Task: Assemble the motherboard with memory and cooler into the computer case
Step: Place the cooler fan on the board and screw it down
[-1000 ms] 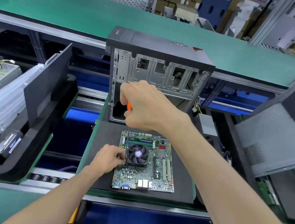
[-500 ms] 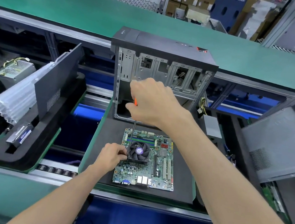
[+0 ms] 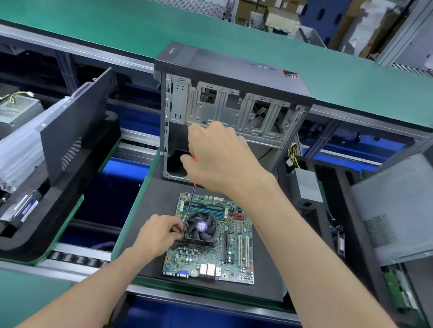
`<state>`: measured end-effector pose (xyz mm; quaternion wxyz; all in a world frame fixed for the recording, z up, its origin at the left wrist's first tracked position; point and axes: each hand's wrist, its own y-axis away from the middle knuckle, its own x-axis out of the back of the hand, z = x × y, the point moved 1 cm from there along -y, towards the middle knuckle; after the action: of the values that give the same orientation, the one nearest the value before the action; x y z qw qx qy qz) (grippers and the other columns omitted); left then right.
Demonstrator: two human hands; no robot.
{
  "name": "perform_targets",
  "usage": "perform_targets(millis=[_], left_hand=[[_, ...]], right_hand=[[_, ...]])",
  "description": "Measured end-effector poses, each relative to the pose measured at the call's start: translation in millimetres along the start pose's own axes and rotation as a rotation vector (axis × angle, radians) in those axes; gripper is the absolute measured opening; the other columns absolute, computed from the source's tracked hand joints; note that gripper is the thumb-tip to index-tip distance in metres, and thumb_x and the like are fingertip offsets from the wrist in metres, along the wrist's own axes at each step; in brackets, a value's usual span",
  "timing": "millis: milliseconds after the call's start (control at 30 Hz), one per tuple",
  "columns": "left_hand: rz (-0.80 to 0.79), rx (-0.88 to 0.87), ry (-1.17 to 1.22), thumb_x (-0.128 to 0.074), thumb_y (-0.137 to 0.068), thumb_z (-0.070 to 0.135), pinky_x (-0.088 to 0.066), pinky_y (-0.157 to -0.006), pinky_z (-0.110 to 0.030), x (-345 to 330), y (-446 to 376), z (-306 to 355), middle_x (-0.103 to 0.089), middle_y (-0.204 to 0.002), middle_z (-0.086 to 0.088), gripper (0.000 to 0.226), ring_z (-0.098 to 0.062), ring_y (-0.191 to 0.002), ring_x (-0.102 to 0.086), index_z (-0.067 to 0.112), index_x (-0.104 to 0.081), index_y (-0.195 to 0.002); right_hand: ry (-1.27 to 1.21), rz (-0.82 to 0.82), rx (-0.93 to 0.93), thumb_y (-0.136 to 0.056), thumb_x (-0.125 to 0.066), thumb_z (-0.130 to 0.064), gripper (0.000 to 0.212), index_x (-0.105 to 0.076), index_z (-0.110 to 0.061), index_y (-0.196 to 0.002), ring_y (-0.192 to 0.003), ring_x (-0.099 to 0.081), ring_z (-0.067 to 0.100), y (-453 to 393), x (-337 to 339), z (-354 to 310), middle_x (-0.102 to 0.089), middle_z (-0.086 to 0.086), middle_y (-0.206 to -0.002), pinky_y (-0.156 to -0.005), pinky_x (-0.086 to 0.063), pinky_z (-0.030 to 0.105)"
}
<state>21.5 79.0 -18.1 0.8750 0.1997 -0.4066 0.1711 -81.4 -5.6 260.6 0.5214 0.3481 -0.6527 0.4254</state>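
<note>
A green motherboard [image 3: 226, 262] lies flat on a black foam pallet [image 3: 153, 210]. A black fan cooler [image 3: 202, 227] sits on it, with memory sticks [image 3: 204, 209] just behind. My right hand [image 3: 221, 159] grips the orange handle of a screwdriver [image 3: 189, 210] held upright, its tip at the cooler's front-left corner. My left hand [image 3: 160, 235] pinches the shaft near the tip, beside the cooler. The open black computer case [image 3: 229, 104] stands behind the board, its inside facing me.
A black side panel [image 3: 75, 127] leans in the left tray next to plastic-wrapped parts [image 3: 14, 152] and a power supply [image 3: 14, 113]. A grey case panel [image 3: 409, 207] lies on the right. A small power unit [image 3: 307, 189] sits right of the case. A green conveyor belt [image 3: 119, 16] runs behind.
The view has shifted slightly. Both hands stay at the cooler's left corner with the screwdriver upright; my right hand has turned a little on the handle.
</note>
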Motion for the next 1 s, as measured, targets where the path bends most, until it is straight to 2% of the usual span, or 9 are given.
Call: perform_targets(millis=[67,167,233,333,400,500,633,767,1000], left_hand=[[-0.028,-0.034,-0.013,-0.071,-0.082,0.014,-0.055,-0.07,-0.028,1,-2,-3,-0.067,-0.068,0.025,0.033,-0.001,-0.077,-0.064,0.039,-0.058,-0.066],[0.001,-0.083,0.024,-0.067,-0.08,0.008,-0.056,-0.076,-0.026,9,-10,-5,-0.067,-0.068,0.023,0.035,0.005,-0.074,-0.064,0.04,-0.058,-0.069],[0.072,-0.098,0.092,-0.068,-0.083,0.008,-0.052,-0.074,-0.023,14,-17,-3,-0.066,-0.077,0.02,0.032,0.002,-0.078,-0.061,0.04,-0.06,-0.081],[0.123,-0.13,0.098,-0.072,-0.087,0.017,-0.039,-0.076,-0.026,16,-28,3,-0.055,-0.087,0.016,0.019,-0.009,-0.087,-0.051,0.03,-0.064,-0.098],[0.107,-0.104,0.124,-0.072,-0.088,0.017,-0.038,-0.072,-0.024,14,-34,3,-0.052,-0.082,0.014,0.014,-0.013,-0.084,-0.052,0.026,-0.067,-0.097],[0.054,-0.088,0.169,-0.074,-0.086,0.012,-0.035,-0.058,-0.007,10,-35,-1,-0.056,-0.067,0.016,0.011,0.0,-0.062,-0.052,0.019,-0.077,-0.093],[0.062,-0.06,0.262,-0.079,-0.081,0.008,-0.05,-0.074,-0.017,6,-35,-6,-0.07,-0.074,0.009,0.012,0.004,-0.064,-0.057,0.015,-0.079,-0.091],[0.055,-0.054,0.293,-0.08,-0.08,0.008,-0.043,-0.067,-0.001,4,-36,-7,-0.072,-0.076,0.008,0.014,0.003,-0.068,-0.061,0.017,-0.079,-0.09],[0.022,-0.045,0.343,-0.082,-0.078,0.008,-0.044,-0.066,-0.003,4,-39,-9,-0.071,-0.072,0.009,0.018,0.002,-0.065,-0.063,0.024,-0.076,-0.083]], right_hand=[[0.048,0.045,-0.033,-0.093,-0.056,-0.027,0.023,-0.04,-0.013,-0.084,-0.073,-0.039,0.031,-2,-3,-1,-0.026,-0.002,-0.07,-0.064,-0.033,0.039],[-0.068,-0.008,-0.026,-0.083,-0.06,-0.021,0.017,-0.046,-0.011,-0.085,-0.074,-0.051,0.033,-4,-4,4,-0.046,0.004,-0.075,-0.065,-0.049,0.041],[-0.126,-0.029,-0.049,-0.076,-0.063,-0.016,0.013,-0.053,-0.012,-0.083,-0.075,-0.058,0.031,-2,-2,12,-0.056,0.005,-0.077,-0.067,-0.054,0.043],[-0.164,0.085,-0.1,-0.072,-0.066,-0.016,0.011,-0.056,-0.017,-0.077,-0.068,-0.059,0.022,-2,2,22,-0.059,-0.001,-0.068,-0.068,-0.054,0.038],[-0.185,0.146,-0.133,-0.071,-0.068,-0.018,0.013,-0.055,-0.019,-0.075,-0.066,-0.059,0.021,-6,3,26,-0.06,-0.004,-0.066,-0.067,-0.054,0.038],[-0.192,0.146,-0.159,-0.072,-0.067,-0.018,0.013,-0.055,-0.019,-0.075,-0.066,-0.061,0.021,-10,-3,27,-0.061,-0.003,-0.066,-0.069,-0.054,0.037],[-0.171,0.119,-0.174,-0.074,-0.067,-0.015,0.013,-0.055,-0.017,-0.077,-0.067,-0.061,0.022,-10,-13,26,-0.062,0.0,-0.068,-0.069,-0.054,0.038],[-0.152,0.108,-0.185,-0.075,-0.066,-0.015,0.011,-0.056,-0.015,-0.078,-0.068,-0.061,0.024,-12,-16,26,-0.062,0.003,-0.072,-0.068,-0.054,0.038],[-0.118,0.108,-0.162,-0.074,-0.065,-0.015,0.012,-0.055,-0.015,-0.08,-0.07,-0.06,0.024,-17,-12,22,-0.061,0.001,-0.074,-0.068,-0.054,0.038]])
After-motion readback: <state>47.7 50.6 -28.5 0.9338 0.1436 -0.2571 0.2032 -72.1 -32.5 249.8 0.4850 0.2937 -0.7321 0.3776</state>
